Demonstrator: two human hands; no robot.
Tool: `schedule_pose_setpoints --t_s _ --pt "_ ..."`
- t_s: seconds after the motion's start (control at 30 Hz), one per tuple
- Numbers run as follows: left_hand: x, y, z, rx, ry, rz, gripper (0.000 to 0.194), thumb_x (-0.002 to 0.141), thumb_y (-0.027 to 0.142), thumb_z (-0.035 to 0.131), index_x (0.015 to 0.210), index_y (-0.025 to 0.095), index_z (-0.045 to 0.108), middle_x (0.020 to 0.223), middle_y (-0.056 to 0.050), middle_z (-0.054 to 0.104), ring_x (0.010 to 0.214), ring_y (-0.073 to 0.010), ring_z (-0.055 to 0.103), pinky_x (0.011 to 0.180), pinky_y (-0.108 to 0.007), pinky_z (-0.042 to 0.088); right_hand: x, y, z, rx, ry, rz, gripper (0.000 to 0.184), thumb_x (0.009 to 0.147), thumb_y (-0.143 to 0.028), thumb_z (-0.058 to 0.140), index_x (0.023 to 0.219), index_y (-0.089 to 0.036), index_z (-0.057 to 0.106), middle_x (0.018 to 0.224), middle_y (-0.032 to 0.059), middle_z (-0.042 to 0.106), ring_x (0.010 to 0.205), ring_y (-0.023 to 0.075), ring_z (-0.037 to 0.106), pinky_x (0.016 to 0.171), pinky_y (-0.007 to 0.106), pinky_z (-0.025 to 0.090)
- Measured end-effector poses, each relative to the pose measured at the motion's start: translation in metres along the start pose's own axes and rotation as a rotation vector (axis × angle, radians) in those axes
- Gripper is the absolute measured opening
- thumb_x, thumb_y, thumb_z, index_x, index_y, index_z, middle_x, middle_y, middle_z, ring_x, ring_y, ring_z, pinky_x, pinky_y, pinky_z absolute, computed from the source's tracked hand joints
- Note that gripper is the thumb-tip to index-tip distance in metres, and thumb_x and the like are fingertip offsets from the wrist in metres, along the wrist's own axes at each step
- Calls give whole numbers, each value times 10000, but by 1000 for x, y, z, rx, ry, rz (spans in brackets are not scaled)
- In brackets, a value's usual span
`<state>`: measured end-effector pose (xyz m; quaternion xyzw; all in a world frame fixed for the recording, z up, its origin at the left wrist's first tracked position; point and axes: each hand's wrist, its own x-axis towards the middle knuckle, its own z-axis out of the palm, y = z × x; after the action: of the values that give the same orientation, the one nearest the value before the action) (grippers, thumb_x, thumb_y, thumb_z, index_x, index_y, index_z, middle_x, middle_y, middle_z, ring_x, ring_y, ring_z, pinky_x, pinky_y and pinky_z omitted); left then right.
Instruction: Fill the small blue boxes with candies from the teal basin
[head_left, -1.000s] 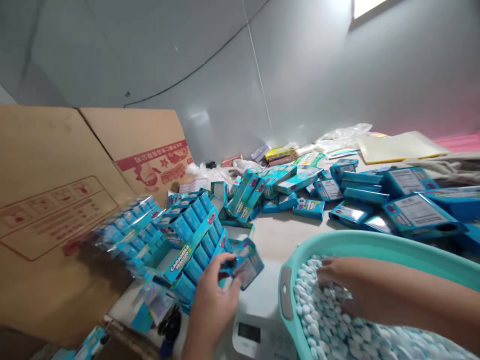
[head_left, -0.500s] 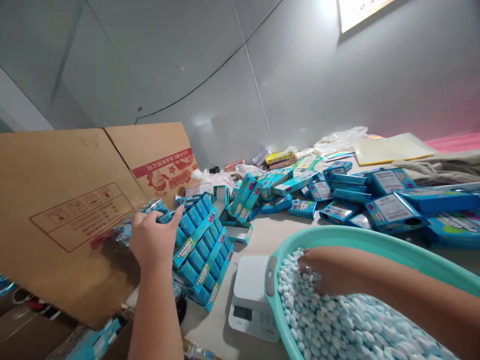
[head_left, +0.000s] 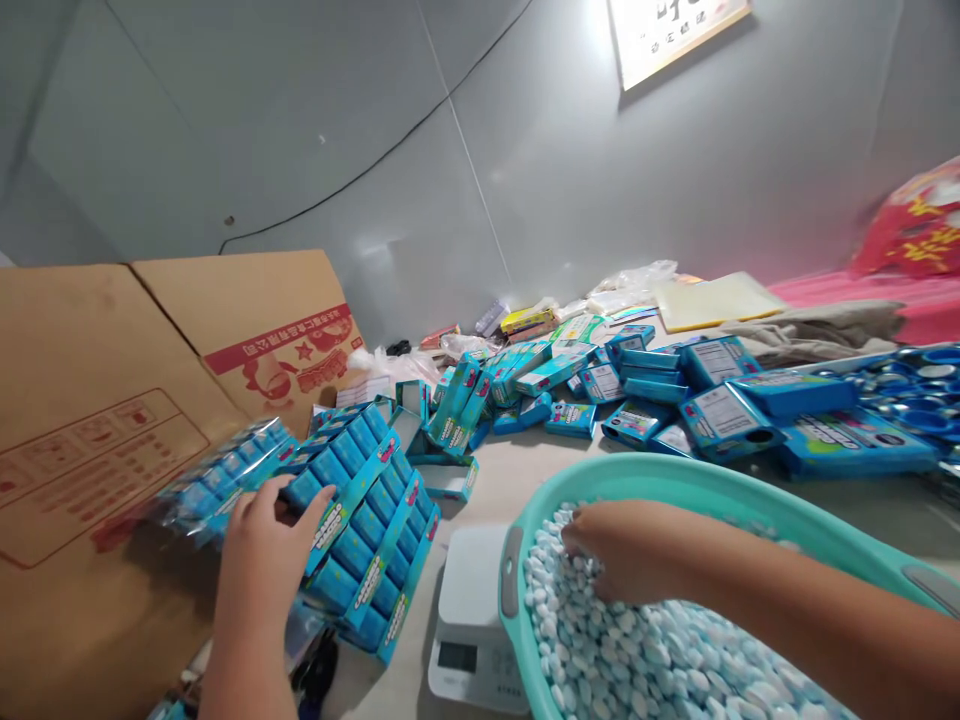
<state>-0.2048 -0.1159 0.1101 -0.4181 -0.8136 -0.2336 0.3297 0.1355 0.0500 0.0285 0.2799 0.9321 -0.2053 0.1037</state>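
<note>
At the left of the worktop [head_left: 491, 490], beside the big cardboard carton [head_left: 97, 350], the person's left hand [head_left: 251, 570] reaches palm-down over the near end of some stacked blue trays [head_left: 375, 565]. Its thumb and fingers are parted around a small blue box [head_left: 304, 489] at the top tray's near corner; from where I stand I can't tell whether they grip it or just rest against it. That box lies just past the palm, between thumb and fingertips, and the row it belongs to runs away from the hand, slanting off to the right. Which way the box's own long side points, the fingers hide from me

Well off to the right, the right hand [head_left: 619, 550] is down among the pale blue and white pieces [head_left: 637, 650] in the turquoise tub [head_left: 637, 475]. Its fingertips are partly sunk in them, so whether it has closed on any I can't say. The kitchen-type scale [head_left: 476, 585] sits between trays and tub, leaving the left hand by far the nearer one to the small box. More blue boxes [head_left: 574, 420] lie scattered beyond the tub
</note>
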Motion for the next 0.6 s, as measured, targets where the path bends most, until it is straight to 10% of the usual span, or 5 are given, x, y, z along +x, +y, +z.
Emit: schedule_pose_setpoints --t_s 0.1,0.23,0.37,0.5,0.6 --pt "-12 13 -9 -117 -1 -130 550 788 626 653 1161 227 591 835 -23 640 732 -246 642 703 -354 505 -4 -6 -3 -63 11 27 521 703 -105 666 1215 -173 735 1117 204 747 1032 443 718 809 537 590" --pt "-43 62 5 -129 410 -15 309 829 495 687 929 213 610 769 -23 571 673 -210 560 697 -351 483 -7 -8 -10 -104 -8 20 468 669 -85 687 1126 -150 761 1024 207 760 899 441 747 683 507 612" --pt "-55 122 77 -434 -120 173 288 914 424 594 1102 207 619 901 -32 637 652 -164 586 653 -295 503 -10 -9 -3 -121 6 45 299 766 -153 644 1035 -146 772 957 209 758 851 425 746 655 500 596" --pt "-40 173 157 -501 -319 258 186 985 334 522 983 202 653 867 -22 664 729 -151 629 725 -282 521 -5 -3 42 -88 326 -96 627 835 -585 628 1333 -204 642 1347 247 639 1112 487 655 807 609 568" --pt "-23 214 205 -505 -448 371 201 995 341 569 1049 169 657 939 -31 677 831 -165 649 803 -343 547 4 8 78 -156 411 -313 670 861 -556 646 1471 -324 493 1457 170 581 1074 409 686 717 502 595"
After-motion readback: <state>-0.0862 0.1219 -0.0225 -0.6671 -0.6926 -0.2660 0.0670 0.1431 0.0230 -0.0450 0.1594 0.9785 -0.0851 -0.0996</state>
